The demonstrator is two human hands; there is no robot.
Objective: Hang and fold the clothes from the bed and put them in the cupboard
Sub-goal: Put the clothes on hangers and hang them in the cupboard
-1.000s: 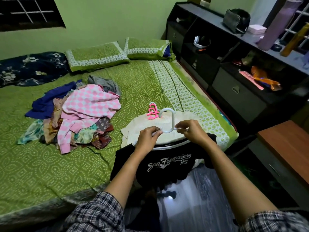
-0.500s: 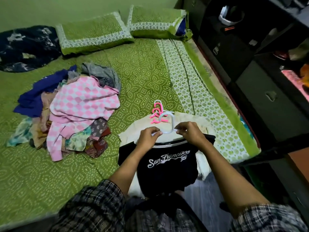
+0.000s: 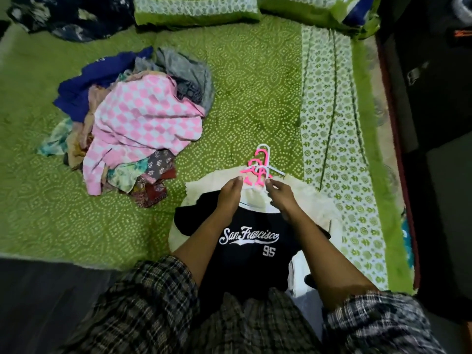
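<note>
Black T-shirt [image 3: 245, 267] is laid on a cream garment [image 3: 314, 198] at the bed's [image 3: 255, 98] edge; its white hanger [image 3: 258, 185] is pinched by the right hand [image 3: 282, 196]; the left hand's [image 3: 229, 194] grip cannot be told.

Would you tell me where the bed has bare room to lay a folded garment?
Bare sheet lies between the clothes pile and the patterned border strip, below the pillows. Crowded around the black T-shirt and hangers.
</note>
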